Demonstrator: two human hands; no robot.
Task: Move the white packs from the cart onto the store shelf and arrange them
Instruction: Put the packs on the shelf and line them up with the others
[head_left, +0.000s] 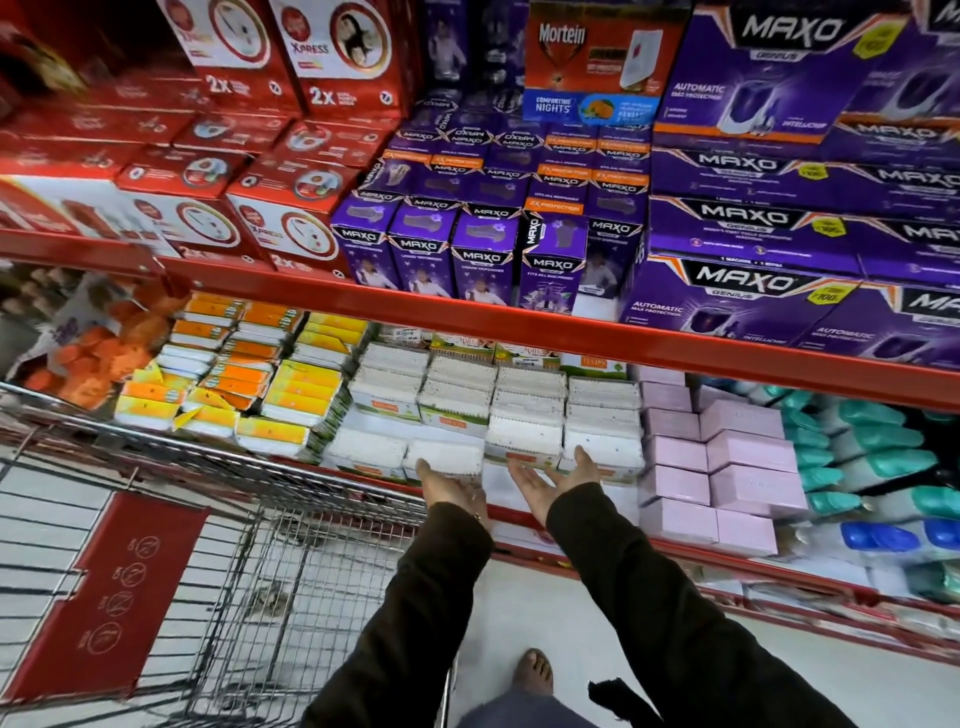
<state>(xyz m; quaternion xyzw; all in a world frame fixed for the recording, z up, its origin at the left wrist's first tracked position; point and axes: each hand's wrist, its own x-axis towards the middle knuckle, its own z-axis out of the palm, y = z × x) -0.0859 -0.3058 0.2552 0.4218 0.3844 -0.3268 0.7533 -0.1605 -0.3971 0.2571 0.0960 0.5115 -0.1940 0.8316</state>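
Observation:
Rows of white packs (524, 415) are stacked on the middle shelf under a red shelf rail (467, 317). My left hand (452, 491) is at the front white pack (444, 457). Its thumb lies on the pack's front, and its fingers are hidden beneath. My right hand (553, 483) is palm up with spread fingers. Its fingertips touch the lower front of the right-hand stack of packs (605, 441). The wire cart (270, 540) stands at the lower left, close to the shelf, and its visible part shows bare mesh.
Yellow and orange packs (291, 395) lie to the left of the white ones and pink boxes (727, 467) to the right. Purple and red boxes fill the shelf above. A red flap (119, 597) hangs in the cart. My bare foot (532, 673) is on the white floor.

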